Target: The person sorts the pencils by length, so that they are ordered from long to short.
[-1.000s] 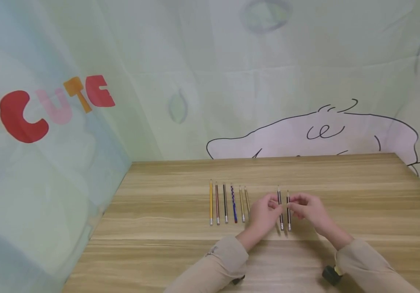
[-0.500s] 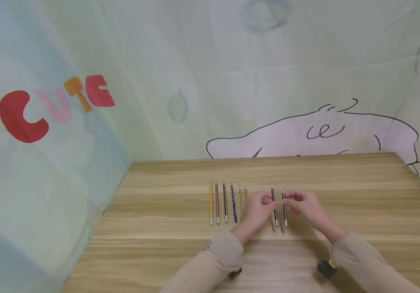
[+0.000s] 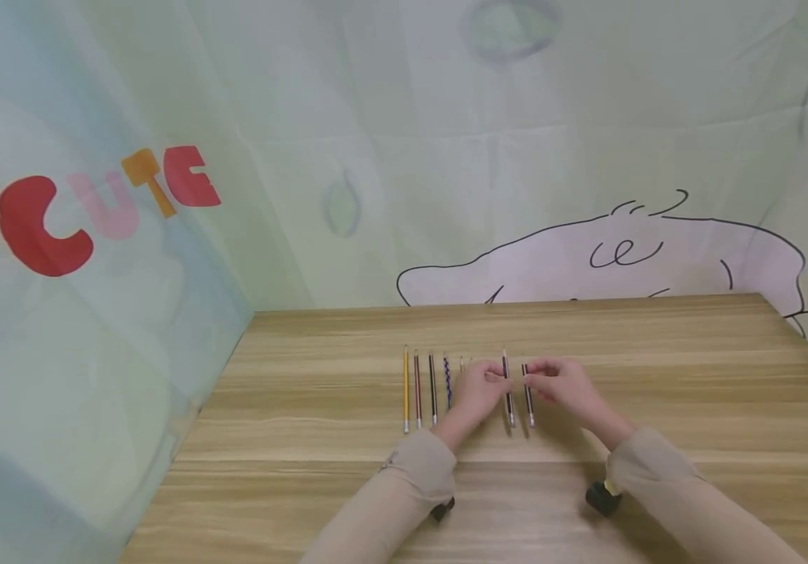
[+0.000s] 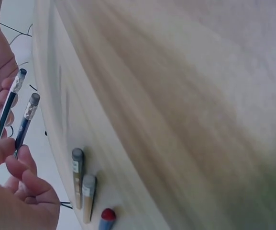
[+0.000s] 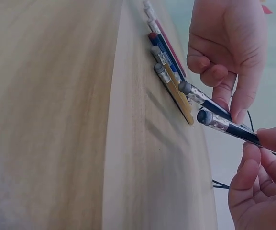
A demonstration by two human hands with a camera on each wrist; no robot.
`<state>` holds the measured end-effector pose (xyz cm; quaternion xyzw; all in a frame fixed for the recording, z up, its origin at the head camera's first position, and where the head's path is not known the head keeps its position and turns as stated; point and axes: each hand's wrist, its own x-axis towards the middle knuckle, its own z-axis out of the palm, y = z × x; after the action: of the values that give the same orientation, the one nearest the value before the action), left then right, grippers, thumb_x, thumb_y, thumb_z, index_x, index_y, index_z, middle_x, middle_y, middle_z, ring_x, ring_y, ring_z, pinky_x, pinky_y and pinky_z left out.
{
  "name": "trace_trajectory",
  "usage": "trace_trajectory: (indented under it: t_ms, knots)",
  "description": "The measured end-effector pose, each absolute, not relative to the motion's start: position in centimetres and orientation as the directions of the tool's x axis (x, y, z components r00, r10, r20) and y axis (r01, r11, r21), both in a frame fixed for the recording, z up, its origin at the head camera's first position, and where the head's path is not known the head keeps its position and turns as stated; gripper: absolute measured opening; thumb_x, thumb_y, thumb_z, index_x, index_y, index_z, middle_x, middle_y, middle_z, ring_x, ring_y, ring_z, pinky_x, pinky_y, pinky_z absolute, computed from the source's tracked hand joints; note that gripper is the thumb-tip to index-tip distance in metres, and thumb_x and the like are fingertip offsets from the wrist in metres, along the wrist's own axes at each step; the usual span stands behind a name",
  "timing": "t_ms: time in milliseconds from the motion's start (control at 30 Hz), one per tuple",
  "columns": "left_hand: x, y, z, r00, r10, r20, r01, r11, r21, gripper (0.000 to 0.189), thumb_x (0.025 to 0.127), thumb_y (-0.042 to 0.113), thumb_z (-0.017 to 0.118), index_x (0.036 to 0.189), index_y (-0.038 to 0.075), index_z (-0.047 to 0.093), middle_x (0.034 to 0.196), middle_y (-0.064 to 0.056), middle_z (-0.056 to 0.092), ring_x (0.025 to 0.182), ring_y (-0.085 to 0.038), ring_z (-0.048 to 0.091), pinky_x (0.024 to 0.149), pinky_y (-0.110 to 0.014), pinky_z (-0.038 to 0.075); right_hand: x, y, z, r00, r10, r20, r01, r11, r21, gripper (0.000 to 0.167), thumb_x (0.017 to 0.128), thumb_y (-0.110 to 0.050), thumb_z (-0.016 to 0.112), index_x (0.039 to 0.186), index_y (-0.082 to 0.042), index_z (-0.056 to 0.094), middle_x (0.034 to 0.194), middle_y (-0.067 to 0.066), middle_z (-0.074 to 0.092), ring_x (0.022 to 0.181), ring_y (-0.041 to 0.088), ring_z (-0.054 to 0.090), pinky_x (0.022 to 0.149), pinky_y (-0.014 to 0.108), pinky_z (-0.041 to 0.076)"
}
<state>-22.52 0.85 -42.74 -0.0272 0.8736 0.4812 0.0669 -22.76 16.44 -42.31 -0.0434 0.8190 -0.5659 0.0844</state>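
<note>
My left hand (image 3: 476,392) pinches a dark pencil (image 3: 510,406) between thumb and finger, its silver-banded eraser end toward me. Just to its right, my right hand (image 3: 569,388) pinches a second dark pencil (image 3: 529,409), roughly parallel and a small gap apart. Both are held above the table, their shadows below them in the right wrist view. Left of the hands lies a row: a yellow pencil (image 3: 406,392), a maroon pencil (image 3: 417,392), a black pencil (image 3: 434,392), a blue patterned pencil (image 3: 448,376) and two tan pencils (image 5: 162,74), largely covered by my left hand in the head view.
The wood-grain table (image 3: 270,470) ends at a printed cloth backdrop (image 3: 376,219) behind and at the left. Dark wrist-worn devices (image 3: 603,498) sit under the cuffs, close to the tabletop.
Both hands have moved left and slightly away from me, carrying the two dark pencils toward the row. My left hand now covers more of the tan and blue patterned pencils.
</note>
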Motion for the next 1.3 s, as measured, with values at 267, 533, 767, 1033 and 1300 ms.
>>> trace_trajectory:
  t_ms: [267,533,767,1033,1300]
  knots:
    - [-23.0,0.3,-43.0,-0.988,0.004,-0.153,-0.117,0.629,0.768,0.023,0.073,0.029,0.068,0.091,0.016,0.061,0.088,-0.001,0.066,0.063,-0.008,0.054,0.054,-0.02,0.042,-23.9,15.8,-42.8,-0.975,-0.161,-0.154,0.085,0.371,-0.925,0.03,0.082,-0.009,0.058,0.105,0.009,0.054,0.063,0.001,0.053,0.053,0.009,0.045,0.048,0.021,0.04]
    - [-23.4,-0.1,-43.2,-0.985,-0.014,-0.17,-0.132,0.692,0.709,0.022,0.074,0.031,0.067,0.089,0.017,0.061,0.077,0.004,0.063,0.057,-0.009,0.051,0.049,-0.021,0.04,-24.6,15.3,-43.7,-0.974,-0.165,-0.154,0.086,0.361,-0.929,0.028,0.08,-0.006,0.059,0.102,0.011,0.054,0.059,0.0,0.052,0.052,0.008,0.046,0.048,0.021,0.042]
    - [-23.9,0.0,-43.3,-0.984,-0.038,-0.174,-0.144,0.74,0.657,0.017,0.074,0.031,0.066,0.083,0.018,0.061,0.067,0.007,0.056,0.054,-0.011,0.048,0.046,-0.023,0.037,-24.8,14.8,-44.0,-0.975,-0.164,-0.149,0.08,0.366,-0.927,0.026,0.08,-0.004,0.058,0.099,0.012,0.056,0.057,-0.002,0.051,0.05,0.007,0.045,0.046,0.019,0.04]
    - [-24.1,0.4,-43.4,-0.979,-0.082,-0.185,-0.179,0.773,0.608,0.015,0.074,0.031,0.066,0.069,0.019,0.057,0.062,0.006,0.055,0.053,-0.012,0.047,0.047,-0.026,0.036,-25.0,14.8,-44.3,-0.973,-0.152,-0.174,0.103,0.389,-0.916,0.024,0.08,-0.007,0.058,0.098,0.009,0.057,0.057,-0.001,0.051,0.051,0.008,0.046,0.047,0.02,0.042]
    - [-24.3,0.7,-43.8,-0.983,-0.098,-0.152,-0.166,0.821,0.546,0.02,0.074,0.032,0.065,0.066,0.019,0.052,0.059,0.005,0.052,0.05,-0.012,0.046,0.045,-0.026,0.035,-24.9,15.0,-44.3,-0.971,-0.158,-0.178,0.106,0.379,-0.919,0.025,0.081,-0.007,0.058,0.1,0.01,0.056,0.058,-0.001,0.052,0.052,0.008,0.047,0.048,0.02,0.042]
